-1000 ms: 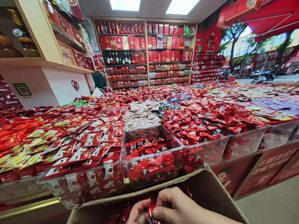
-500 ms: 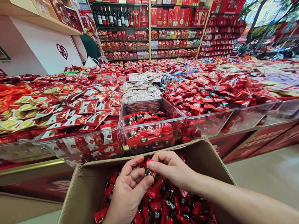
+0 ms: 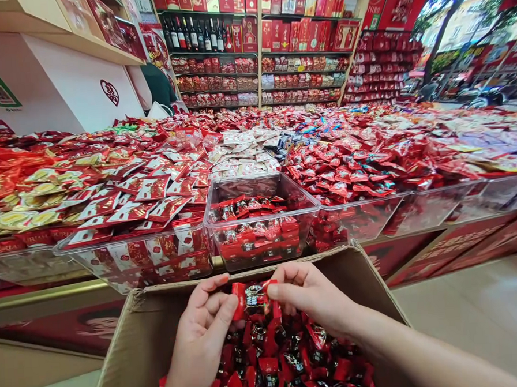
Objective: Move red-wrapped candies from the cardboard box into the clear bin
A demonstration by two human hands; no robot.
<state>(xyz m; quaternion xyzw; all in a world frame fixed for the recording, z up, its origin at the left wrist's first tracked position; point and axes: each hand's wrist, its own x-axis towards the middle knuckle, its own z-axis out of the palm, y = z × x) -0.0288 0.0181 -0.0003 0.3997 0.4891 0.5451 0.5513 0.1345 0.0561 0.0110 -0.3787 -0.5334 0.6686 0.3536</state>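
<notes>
A red and black wrapped candy (image 3: 254, 296) is stretched level between my two hands, its printed side facing me. My left hand (image 3: 207, 323) pinches its left end between thumb and fingers. At the other end, the thumb and forefinger of my right hand (image 3: 307, 292) grip the red wrapper. Both hands are over an open cardboard box (image 3: 119, 345), which holds a heap of similar red and black candies (image 3: 288, 359). Just beyond the box stands a clear plastic bin (image 3: 264, 216) with rows of the same candies inside.
Beside the bin, a clear tray (image 3: 144, 251) of red and white packets stands to the left, and a pile of red candies (image 3: 344, 169) to the right. Shelves (image 3: 257, 55) with bottles and red boxes line the back. A person's dark sleeve (image 3: 157, 83) shows behind the counter.
My left hand has moved left and now grips the candy's left end. The candy has turned from bunched in my right fingers to spread level between both hands.
</notes>
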